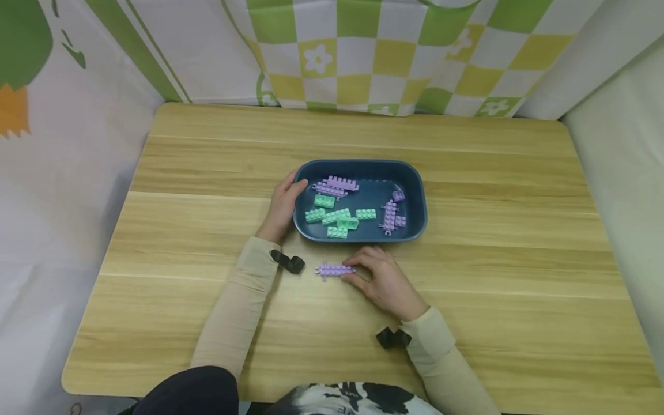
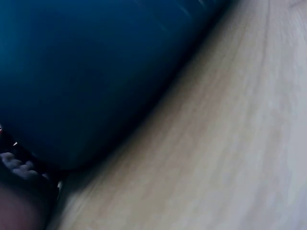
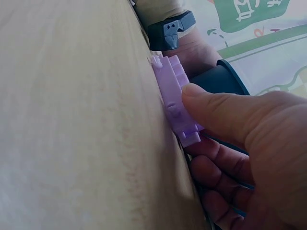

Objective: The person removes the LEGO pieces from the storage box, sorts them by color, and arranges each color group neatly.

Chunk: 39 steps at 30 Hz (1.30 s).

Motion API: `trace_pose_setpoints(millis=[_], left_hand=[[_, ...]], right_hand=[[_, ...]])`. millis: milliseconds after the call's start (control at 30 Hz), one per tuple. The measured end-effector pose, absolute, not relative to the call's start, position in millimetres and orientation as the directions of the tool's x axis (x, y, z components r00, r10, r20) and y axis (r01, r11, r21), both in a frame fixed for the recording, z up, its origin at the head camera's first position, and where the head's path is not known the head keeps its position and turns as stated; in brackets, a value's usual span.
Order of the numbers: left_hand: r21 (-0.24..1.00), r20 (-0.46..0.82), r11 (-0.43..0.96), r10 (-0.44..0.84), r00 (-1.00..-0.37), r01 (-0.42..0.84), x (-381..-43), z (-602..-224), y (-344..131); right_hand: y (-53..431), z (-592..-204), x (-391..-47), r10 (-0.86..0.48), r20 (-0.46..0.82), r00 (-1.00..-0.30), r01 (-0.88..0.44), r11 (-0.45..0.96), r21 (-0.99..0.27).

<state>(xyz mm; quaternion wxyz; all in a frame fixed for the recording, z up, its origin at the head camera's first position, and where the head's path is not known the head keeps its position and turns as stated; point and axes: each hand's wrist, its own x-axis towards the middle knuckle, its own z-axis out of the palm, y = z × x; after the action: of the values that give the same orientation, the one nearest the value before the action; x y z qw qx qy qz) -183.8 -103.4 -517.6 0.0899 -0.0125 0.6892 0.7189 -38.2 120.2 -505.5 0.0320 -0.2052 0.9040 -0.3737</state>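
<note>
In the head view my right hand (image 1: 385, 281) pinches the right end of a long purple building brick (image 1: 331, 270) with small side pegs, just in front of a dark blue tray (image 1: 421, 202). The right wrist view shows the thumb along one side of this brick (image 3: 169, 88) and the fingers curled beneath its near end. At the tray's left end, my left hand (image 1: 282, 208) grips the wall, thumb over the rim. Inside the tray lie several green bricks (image 1: 336, 217) at left, with purple long bricks (image 1: 339, 183) behind them. Another purple brick (image 1: 389, 216) lies at right beside small purple pieces.
The wooden table (image 1: 493, 202) extends around the tray on all sides. A green, yellow and white checked cloth (image 1: 358, 52) hangs along its back edge. Black camera mounts sit on both wrists. In the left wrist view the tray's outer wall (image 2: 86, 81) fills much of the picture.
</note>
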Motion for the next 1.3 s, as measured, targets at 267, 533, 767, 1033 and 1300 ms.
trace_pose_setpoints(millis=[267, 533, 767, 1033, 1300], left_hand=[[0.991, -0.123, -0.04, 0.12, -0.985, -0.129, -182.5, -516.7, -103.0], [0.992, -0.113, -0.038, 0.118, -0.987, -0.118, -181.9, -515.6, -104.7], [0.988, -0.128, -0.071, 0.121, -0.984, -0.137, -183.2, -517.6, -103.9], [0.99, -0.133, -0.032, 0.122, -0.984, -0.138, -183.4, -516.9, -102.4], [0.991, -0.123, -0.035, 0.123, -0.985, -0.128, -182.9, -515.5, -103.5]], right_hand=[[120.8, -505.2, -38.2, -0.386, 0.08, -0.919, -0.333, 0.65, -0.683], [119.8, -504.6, -38.4, -0.387, 0.06, -0.92, -0.323, 0.663, -0.676], [125.0, -494.0, -32.2, -0.384, 0.031, -0.923, -0.313, 0.701, -0.641], [130.7, -467.7, -21.0, -0.419, 0.093, -0.903, -0.381, 0.683, -0.624], [141.8, -444.5, -40.4, -0.362, 0.239, -0.901, -0.427, 0.65, -0.629]])
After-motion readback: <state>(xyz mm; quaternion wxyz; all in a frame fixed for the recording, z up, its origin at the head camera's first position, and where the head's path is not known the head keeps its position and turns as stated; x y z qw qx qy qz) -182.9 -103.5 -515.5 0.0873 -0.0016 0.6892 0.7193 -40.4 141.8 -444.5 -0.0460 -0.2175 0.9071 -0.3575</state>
